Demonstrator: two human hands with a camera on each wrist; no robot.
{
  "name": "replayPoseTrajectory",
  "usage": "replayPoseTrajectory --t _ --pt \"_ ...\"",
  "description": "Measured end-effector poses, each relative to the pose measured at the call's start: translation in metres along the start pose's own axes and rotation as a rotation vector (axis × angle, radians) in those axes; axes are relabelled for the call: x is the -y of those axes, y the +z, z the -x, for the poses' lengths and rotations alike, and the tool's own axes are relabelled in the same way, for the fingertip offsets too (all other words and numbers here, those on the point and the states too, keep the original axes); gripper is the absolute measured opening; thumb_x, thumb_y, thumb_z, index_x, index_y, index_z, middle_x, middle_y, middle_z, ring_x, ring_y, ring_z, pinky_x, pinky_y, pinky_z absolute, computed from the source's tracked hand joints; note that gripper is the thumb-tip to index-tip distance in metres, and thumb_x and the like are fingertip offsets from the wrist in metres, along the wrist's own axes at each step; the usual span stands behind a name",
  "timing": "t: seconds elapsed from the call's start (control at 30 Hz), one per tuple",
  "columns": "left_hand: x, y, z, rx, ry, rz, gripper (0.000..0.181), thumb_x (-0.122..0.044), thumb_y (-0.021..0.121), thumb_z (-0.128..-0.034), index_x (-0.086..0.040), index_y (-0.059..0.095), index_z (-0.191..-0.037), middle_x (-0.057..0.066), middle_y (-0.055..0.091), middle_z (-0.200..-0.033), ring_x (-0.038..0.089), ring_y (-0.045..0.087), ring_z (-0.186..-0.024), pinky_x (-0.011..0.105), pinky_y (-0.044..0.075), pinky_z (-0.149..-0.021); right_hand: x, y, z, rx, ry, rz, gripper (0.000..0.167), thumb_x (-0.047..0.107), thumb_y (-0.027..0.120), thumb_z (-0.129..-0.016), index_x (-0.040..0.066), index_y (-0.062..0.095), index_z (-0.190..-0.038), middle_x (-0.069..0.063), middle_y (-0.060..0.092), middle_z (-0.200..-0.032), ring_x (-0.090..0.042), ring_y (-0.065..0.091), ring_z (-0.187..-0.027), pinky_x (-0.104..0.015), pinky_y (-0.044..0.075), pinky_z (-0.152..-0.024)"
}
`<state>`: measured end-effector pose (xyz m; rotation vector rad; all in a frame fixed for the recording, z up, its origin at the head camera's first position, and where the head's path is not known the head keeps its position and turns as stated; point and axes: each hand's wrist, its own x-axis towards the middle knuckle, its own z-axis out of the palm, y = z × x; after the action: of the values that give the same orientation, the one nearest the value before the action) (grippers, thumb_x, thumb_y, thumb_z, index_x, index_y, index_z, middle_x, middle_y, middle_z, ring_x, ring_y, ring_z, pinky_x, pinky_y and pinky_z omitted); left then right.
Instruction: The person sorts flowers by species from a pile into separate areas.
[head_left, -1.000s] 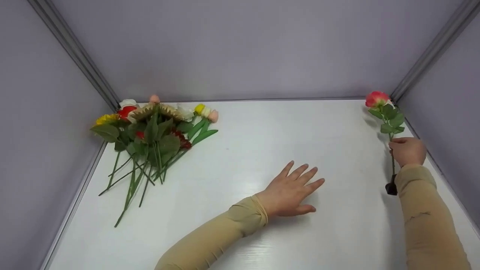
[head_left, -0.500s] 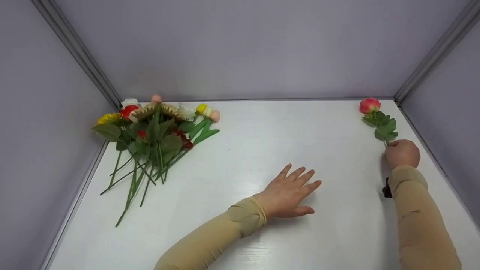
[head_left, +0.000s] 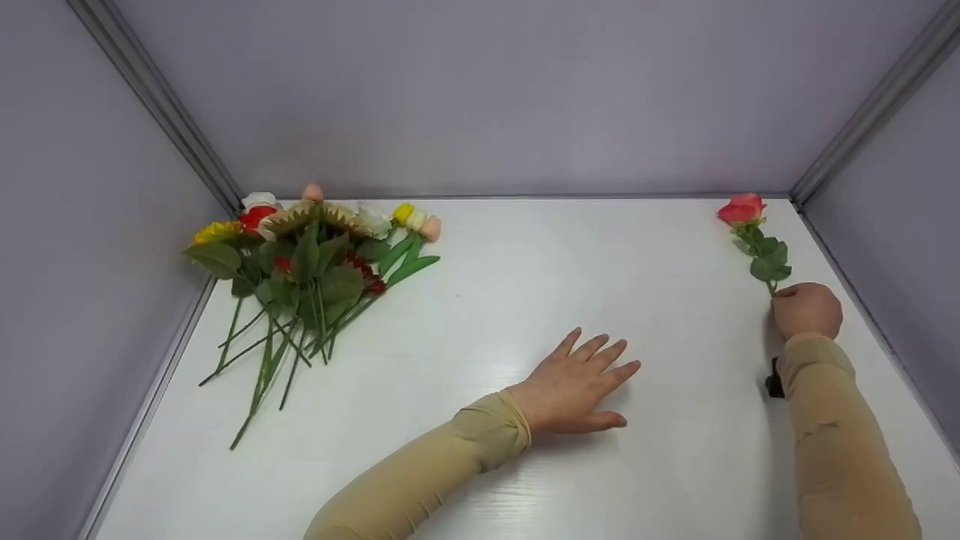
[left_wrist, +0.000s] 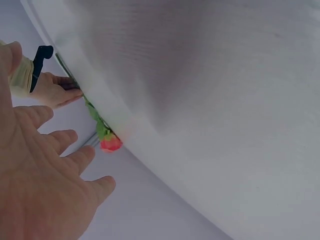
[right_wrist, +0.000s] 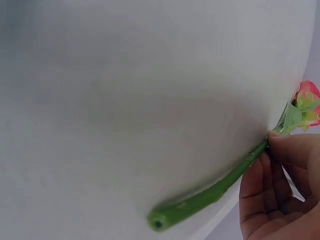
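Observation:
At the table's right side my right hand pinches the green stem of a pinkish-red rose. Its bloom points toward the back wall, with leaves just beyond the fingers. In the right wrist view the thumb and fingertips meet on the stem, whose cut end lies along the white surface. Over the middle of the table, my left hand is spread, back of the hand up, holding nothing. The left wrist view shows its palm side and the rose beyond it.
A pile of mixed artificial flowers lies at the table's back left, stems toward the front. Small yellow, white and pink tulips edge it. Grey walls enclose the white table. A black wrist device shows under the right forearm.
My right hand has shifted a little left and nearer the front, and the rose has moved with it, its bloom now farther left. The left hand has hardly moved.

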<state>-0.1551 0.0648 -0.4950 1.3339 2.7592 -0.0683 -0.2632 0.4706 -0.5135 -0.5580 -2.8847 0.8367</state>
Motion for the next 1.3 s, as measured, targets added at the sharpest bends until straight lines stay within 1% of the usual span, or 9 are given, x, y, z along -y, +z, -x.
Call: replayPoseTrajectory --t 0.47,0.6,0.73,0.87,0.93,1.03,1.1,1.2,1.3 --pt "0.005 0.002 0.004 -0.013 0.004 0.004 0.078 -0.072 0.036 -0.1005 -0.031 0.020 -0.165 -0.001 0.015 -0.171 0.021 0.013 -0.156 0.049 0.008 -0.125 0.000 0.000 0.001 -0.006 0.003 -0.028 0.036 0.013 0.051 -0.098 -0.013 0.067 -0.116 -0.034 0.064 -0.117 -0.049 0.057 -0.108 -0.057 0.049 -0.090" --pt "0.011 0.004 0.007 -0.023 -0.005 0.011 0.078 -0.071 0.036 -0.1008 -0.030 0.020 -0.165 -0.001 0.017 -0.170 0.022 0.014 -0.156 0.049 0.008 -0.125 0.002 -0.002 0.003 -0.018 0.009 -0.049 0.039 0.018 0.054 -0.100 -0.013 0.066 -0.120 -0.034 0.064 -0.116 -0.045 0.059 -0.103 -0.052 0.050 -0.083" --pt "0.024 0.004 0.016 -0.042 -0.035 0.034 0.076 -0.068 0.039 -0.1023 -0.028 0.023 -0.165 0.000 0.020 -0.169 0.023 0.017 -0.155 0.049 0.009 -0.125 0.009 -0.006 0.006 -0.055 0.003 -0.065 0.044 0.022 0.051 -0.101 -0.013 0.064 -0.124 -0.033 0.063 -0.118 -0.044 0.059 -0.101 -0.049 0.049 -0.081" --pt "0.046 0.003 0.029 -0.087 -0.099 0.069 0.071 -0.060 0.043 -0.1049 -0.023 0.028 -0.163 0.004 0.027 -0.167 0.026 0.022 -0.154 0.050 0.013 -0.125 0.024 -0.006 0.009 -0.116 -0.103 -0.072 0.045 0.020 0.045 -0.103 -0.014 0.064 -0.124 -0.035 0.062 -0.117 -0.048 0.058 -0.105 -0.058 0.047 -0.089" --pt "0.062 0.004 0.038 -0.109 -0.155 0.083 0.068 -0.055 0.046 -0.1057 -0.020 0.031 -0.162 0.006 0.032 -0.165 0.027 0.026 -0.153 0.050 0.015 -0.124 0.035 -0.004 0.011 -0.137 -0.189 -0.064 0.043 0.019 0.045 -0.104 -0.014 0.065 -0.122 -0.035 0.063 -0.115 -0.050 0.058 -0.106 -0.061 0.045 -0.092" --pt "0.090 0.005 0.055 -0.159 -0.261 0.089 0.063 -0.047 0.052 -0.1060 -0.016 0.039 -0.159 0.009 0.042 -0.159 0.028 0.036 -0.147 0.049 0.022 -0.123 0.054 0.005 0.019 -0.128 -0.319 -0.052 0.040 0.019 0.049 -0.105 -0.013 0.066 -0.121 -0.035 0.063 -0.116 -0.052 0.056 -0.110 -0.064 0.042 -0.096" --pt "0.112 0.007 0.070 -0.218 -0.342 0.085 0.057 -0.039 0.057 -0.1050 -0.012 0.047 -0.154 0.011 0.053 -0.150 0.030 0.046 -0.139 0.048 0.032 -0.118 0.069 0.014 0.028 -0.104 -0.395 -0.043 0.037 0.020 0.054 -0.105 -0.010 0.067 -0.122 -0.034 0.063 -0.118 -0.051 0.055 -0.114 -0.064 0.041 -0.099" --pt "0.146 0.009 0.098 -0.332 -0.478 0.096 0.045 -0.026 0.064 -0.1023 -0.006 0.059 -0.142 0.014 0.066 -0.129 0.033 0.061 -0.119 0.048 0.048 -0.103 0.092 0.031 0.046 -0.045 -0.490 -0.014 0.036 0.021 0.059 -0.104 -0.006 0.067 -0.126 -0.032 0.062 -0.125 -0.050 0.052 -0.120 -0.064 0.038 -0.103" --pt "0.180 0.011 0.130 -0.436 -0.631 0.156 0.032 -0.018 0.067 -0.0995 -0.003 0.067 -0.128 0.016 0.070 -0.113 0.036 0.066 -0.101 0.050 0.055 -0.084 0.113 0.050 0.067 0.029 -0.574 0.030 0.038 0.023 0.062 -0.104 -0.002 0.065 -0.131 -0.028 0.061 -0.131 -0.048 0.050 -0.125 -0.062 0.038 -0.106"
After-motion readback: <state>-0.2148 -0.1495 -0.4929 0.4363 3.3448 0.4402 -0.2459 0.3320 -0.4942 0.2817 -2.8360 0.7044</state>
